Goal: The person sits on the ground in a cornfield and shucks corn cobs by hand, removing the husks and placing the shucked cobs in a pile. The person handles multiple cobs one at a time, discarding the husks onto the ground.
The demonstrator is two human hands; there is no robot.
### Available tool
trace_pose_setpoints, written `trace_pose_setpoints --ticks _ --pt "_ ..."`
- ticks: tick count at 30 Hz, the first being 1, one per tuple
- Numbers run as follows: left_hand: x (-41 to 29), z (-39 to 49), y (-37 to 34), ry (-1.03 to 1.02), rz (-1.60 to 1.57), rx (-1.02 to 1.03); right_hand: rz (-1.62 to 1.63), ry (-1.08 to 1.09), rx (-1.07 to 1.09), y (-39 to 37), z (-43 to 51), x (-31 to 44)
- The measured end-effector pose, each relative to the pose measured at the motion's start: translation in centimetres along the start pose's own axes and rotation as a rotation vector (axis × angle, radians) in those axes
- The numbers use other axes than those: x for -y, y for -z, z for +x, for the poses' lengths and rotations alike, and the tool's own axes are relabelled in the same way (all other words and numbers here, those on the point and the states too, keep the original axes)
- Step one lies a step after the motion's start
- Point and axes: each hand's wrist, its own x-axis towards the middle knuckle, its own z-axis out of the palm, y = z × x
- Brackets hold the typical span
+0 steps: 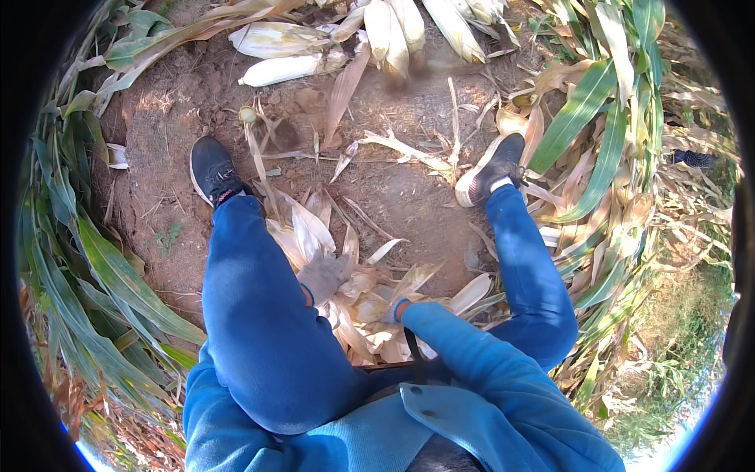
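My left hand [323,277], in a pale grey work glove, lies against loose dry corn husks [354,342] between my legs. The back of it shows, but the undersides of its fingers are hidden, so I cannot tell whether it grips anything. My right hand [389,310] reaches into the same husks from the other side. Only a bit of the glove near its blue cuff shows; its fingers are out of sight among the husks. Upright husk leaves [307,230] stand just beyond my left hand.
Several pale ears of corn [389,35] lie on the bare soil [407,224] ahead of my shoes. Green cornstalks [65,248] line the left. More stalks and dry leaves [613,194] are heaped along the right, beside my shoe [498,165].
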Motion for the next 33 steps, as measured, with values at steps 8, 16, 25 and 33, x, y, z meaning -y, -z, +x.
trace_pose_setpoints --ticks 8,16,25,33 --pt "-0.3 -5.9 -1.3 0.087 -0.059 0.029 0.563 -0.118 -0.601 9.3 -1.4 -2.2" --pt "-5.9 -12.3 -1.1 0.209 -0.188 0.106 0.350 -0.282 -0.422 6.8 -3.9 -4.4" --pt "-15.6 -21.0 -2.0 0.694 -0.584 0.180 0.463 0.138 -0.082 -3.6 2.0 8.1" --pt "-21.4 -25.7 -3.9 1.229 -0.868 0.081 0.075 0.181 -0.333 2.5 -2.8 10.2"
